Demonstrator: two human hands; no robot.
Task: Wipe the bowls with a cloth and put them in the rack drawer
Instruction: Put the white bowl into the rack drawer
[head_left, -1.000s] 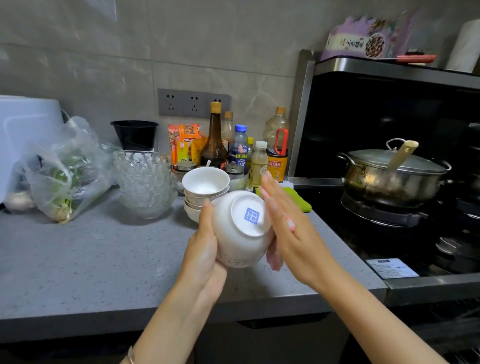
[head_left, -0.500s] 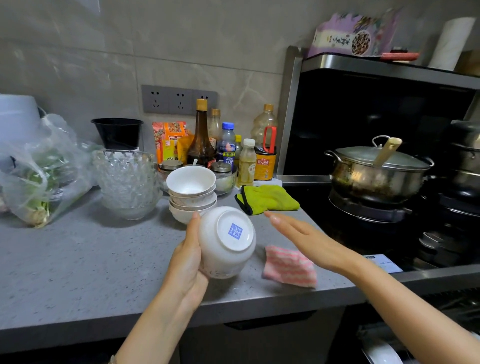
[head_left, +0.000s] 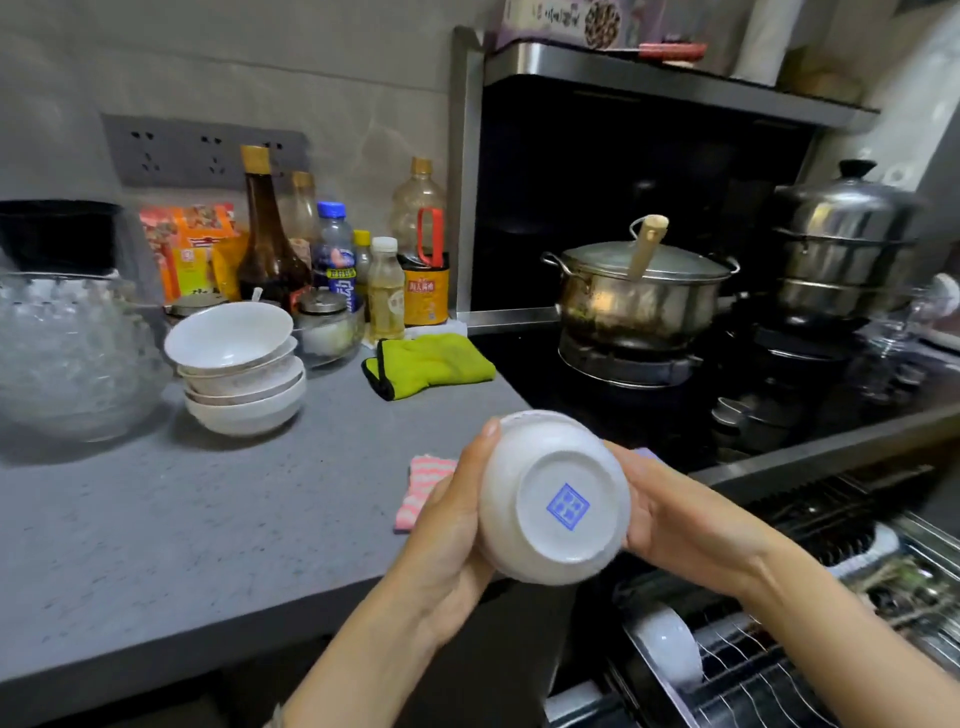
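A white bowl (head_left: 555, 499) with a blue mark on its base faces me, held between both hands over the counter's front right corner. My left hand (head_left: 447, 525) grips its left side, thumb on the rim. My right hand (head_left: 675, 519) holds its right side. The pink striped cloth (head_left: 418, 493) lies on the counter behind my left hand. A stack of white bowls (head_left: 239, 369) stands further back on the left. Below right, the wire rack drawer (head_left: 769, 680) is pulled out with one white bowl (head_left: 667, 649) standing in it.
A glass bowl (head_left: 67, 358) sits at far left. Bottles and jars (head_left: 332, 260) line the wall. A green mitt (head_left: 431, 361) lies by the stove. A lidded pot (head_left: 644, 296) and a steamer (head_left: 847, 244) stand on the burners.
The pink cloth was let go onto the counter. My right hand came back to the bowl, and both hands carried it right, toward the open drawer.
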